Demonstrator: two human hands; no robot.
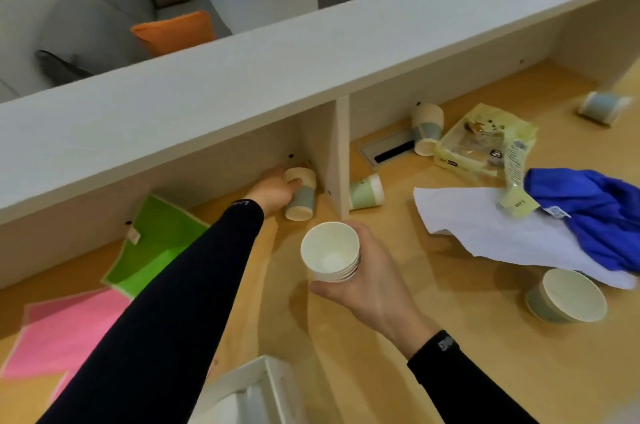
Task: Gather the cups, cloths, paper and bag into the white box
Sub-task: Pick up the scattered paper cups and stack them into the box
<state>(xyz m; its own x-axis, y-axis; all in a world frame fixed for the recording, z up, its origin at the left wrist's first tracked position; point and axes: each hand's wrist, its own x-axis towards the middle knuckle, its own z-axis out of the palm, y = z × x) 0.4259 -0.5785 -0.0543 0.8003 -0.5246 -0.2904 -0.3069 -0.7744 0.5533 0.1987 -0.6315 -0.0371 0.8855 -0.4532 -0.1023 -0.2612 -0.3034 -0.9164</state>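
My left hand (273, 193) reaches into the back corner of the pale wooden counter (450, 337). A cream paper cup with a grey-blue band (302, 196) lies there on its side against the white divider panel (337, 153). My fingers curl round its narrow end, thumb on top. The wall looks thin and smooth, so I judge a light squeeze near the stiffer base is best; pressed mid-wall, it would likely buckle. My right hand (375, 285) wraps a nested stack of white paper cups (330, 250), mouth up, fingers closed round the tapered sides. I should turn the loose cup base-first and drop it straight in, letting the taper guide it. The white box (258, 375) sits at the near edge, below both hands.
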